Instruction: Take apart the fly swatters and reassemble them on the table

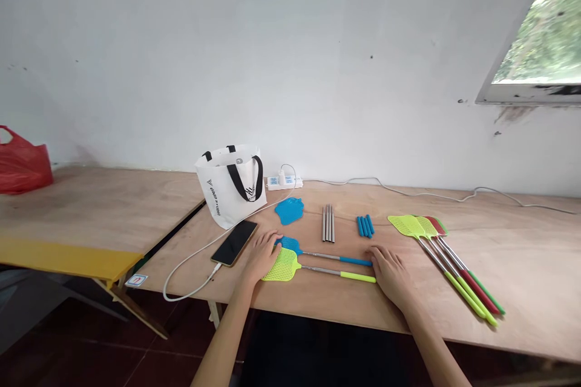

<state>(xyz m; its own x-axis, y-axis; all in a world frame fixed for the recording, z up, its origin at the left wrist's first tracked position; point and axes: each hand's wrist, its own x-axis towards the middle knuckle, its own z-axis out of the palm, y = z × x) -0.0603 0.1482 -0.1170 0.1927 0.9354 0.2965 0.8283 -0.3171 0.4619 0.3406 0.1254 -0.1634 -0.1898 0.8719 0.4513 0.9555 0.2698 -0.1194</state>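
Note:
My left hand (263, 254) lies flat with fingers spread on the table, touching the heads of a blue fly swatter (318, 254) and a yellow-green fly swatter (318, 270) that lie side by side. My right hand (389, 272) rests open by the handle ends of these two swatters. Behind them lie loose blue swatter heads (289, 210), several metal rods (328, 223) and several blue handle grips (365, 225). A pile of assembled fly swatters (447, 260) in yellow-green and red lies to the right.
A black phone (234, 242) on a white cable lies left of my left hand. A white tote bag (232, 184) and a power strip (284, 181) stand near the wall. A red plastic bag (20, 163) sits on the second table (91, 211) at left.

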